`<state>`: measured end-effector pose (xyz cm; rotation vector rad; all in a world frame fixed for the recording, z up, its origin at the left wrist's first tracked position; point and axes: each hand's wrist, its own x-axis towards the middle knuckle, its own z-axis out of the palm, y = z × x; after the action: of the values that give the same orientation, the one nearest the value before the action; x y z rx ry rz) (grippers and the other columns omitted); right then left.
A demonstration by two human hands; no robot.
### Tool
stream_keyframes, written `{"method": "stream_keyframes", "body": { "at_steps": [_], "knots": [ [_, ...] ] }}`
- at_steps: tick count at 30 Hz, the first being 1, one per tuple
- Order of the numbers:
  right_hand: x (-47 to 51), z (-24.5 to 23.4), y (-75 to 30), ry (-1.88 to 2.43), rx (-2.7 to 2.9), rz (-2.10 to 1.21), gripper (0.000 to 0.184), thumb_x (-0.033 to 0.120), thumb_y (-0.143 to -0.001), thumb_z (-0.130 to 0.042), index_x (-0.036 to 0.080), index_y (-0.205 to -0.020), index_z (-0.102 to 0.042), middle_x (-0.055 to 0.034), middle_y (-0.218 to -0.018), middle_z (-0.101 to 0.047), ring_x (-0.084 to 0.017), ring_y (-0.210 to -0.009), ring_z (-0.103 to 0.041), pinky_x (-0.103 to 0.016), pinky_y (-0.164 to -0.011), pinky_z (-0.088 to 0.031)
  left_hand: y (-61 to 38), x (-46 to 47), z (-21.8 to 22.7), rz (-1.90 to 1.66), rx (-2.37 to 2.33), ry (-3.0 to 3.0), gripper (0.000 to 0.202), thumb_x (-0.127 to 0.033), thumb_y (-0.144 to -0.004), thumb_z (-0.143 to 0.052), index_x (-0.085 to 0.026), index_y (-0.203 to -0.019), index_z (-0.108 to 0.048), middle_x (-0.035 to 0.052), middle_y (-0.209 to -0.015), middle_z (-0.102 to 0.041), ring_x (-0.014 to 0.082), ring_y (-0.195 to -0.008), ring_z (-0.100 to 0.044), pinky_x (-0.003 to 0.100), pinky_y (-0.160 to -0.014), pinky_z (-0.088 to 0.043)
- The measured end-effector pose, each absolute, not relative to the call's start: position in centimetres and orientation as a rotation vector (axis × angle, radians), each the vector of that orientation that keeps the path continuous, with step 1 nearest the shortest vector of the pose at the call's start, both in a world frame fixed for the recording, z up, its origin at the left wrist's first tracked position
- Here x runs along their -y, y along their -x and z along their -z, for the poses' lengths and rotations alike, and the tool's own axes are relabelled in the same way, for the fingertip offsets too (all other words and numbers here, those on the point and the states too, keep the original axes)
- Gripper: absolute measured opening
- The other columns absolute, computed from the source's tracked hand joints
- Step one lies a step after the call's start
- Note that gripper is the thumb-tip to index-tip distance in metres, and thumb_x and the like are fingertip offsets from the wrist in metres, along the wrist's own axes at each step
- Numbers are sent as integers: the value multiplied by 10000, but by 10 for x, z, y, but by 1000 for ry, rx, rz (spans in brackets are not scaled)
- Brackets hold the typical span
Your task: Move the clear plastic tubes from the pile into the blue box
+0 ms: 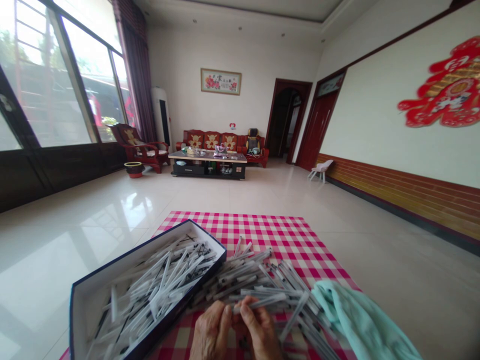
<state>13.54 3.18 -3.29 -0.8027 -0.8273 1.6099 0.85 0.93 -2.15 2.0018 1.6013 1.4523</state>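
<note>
Low in the view, my left hand (211, 327) and my right hand (258, 327) meet over the checked tablecloth. A pen with a frosted, whitish barrel (270, 300) points out to the right from between my right thumb and fingers. My left thumb and fingers are closed at its other end, where the fingertips partly hide it. A heap of similar pens (245, 272), several with dark ends, lies just beyond and to the right of my hands. Left of them stands an open dark-blue box (148, 320) with a white inside, full of translucent tubes and thin dark sticks.
A pink-and-white checked cloth (275, 227) covers the table. On its right side lies a crumpled mint-green cloth (360, 315). Across the tiled floor are a low coffee table (208, 162), a red wooden sofa (221, 140), an armchair (140, 147) and a small chair (321, 170).
</note>
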Motion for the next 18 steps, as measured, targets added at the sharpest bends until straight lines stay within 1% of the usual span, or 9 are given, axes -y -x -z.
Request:
{"method": "stream_keyframes", "body": {
  "at_steps": [2,4,6,8,10,18],
  "knots": [
    [-31,32,-135,777,820,-1614,253,397,-678,-759,221,-825,-653,-17,-760,-704,-200,-643,-650,-341,-657,-512,-10,-10,25,-1409,-1662,-1890,439,-328,-953,-349,-192,-561,-493,-29,-476,-537,83,-413,-503,158,-429,-374],
    [-31,31,-134,750,788,-1621,242,386,-680,-761,231,-827,-649,-11,-785,-705,-201,-666,-656,-346,-678,-512,-11,-10,25,-1421,-1688,-1804,433,-349,-946,-369,-186,-574,-518,-31,-484,-550,86,-431,-519,156,-450,-387],
    [-32,31,-134,728,750,-1641,234,382,-686,-757,239,-831,-642,-3,-790,-702,-207,-692,-665,-354,-698,-512,-10,-8,21,-1477,-1647,-1758,353,-356,-929,-408,-185,-671,-578,-20,-572,-607,104,-518,-575,164,-522,-430],
    [-33,31,-134,714,730,-1658,232,381,-689,-756,241,-832,-638,0,-792,-700,-212,-708,-670,-356,-705,-514,-8,-7,17,-1513,-1546,-1803,255,-331,-919,-433,-193,-797,-609,-7,-676,-644,117,-608,-614,175,-587,-459],
    [-33,31,-135,717,747,-1665,244,382,-684,-760,232,-833,-639,-10,-801,-700,-214,-709,-670,-354,-701,-517,-7,-6,15,-1514,-1476,-1879,214,-307,-916,-440,-197,-834,-604,-3,-710,-640,117,-631,-618,177,-604,-466],
    [-32,37,-133,742,768,-1606,248,382,-688,-753,223,-834,-632,-26,-824,-703,-210,-693,-662,-373,-711,-525,-9,-11,29,-1528,-1617,-1864,340,-324,-935,-400,-200,-655,-547,-27,-572,-575,96,-499,-552,171,-519,-423]
  ]
}}
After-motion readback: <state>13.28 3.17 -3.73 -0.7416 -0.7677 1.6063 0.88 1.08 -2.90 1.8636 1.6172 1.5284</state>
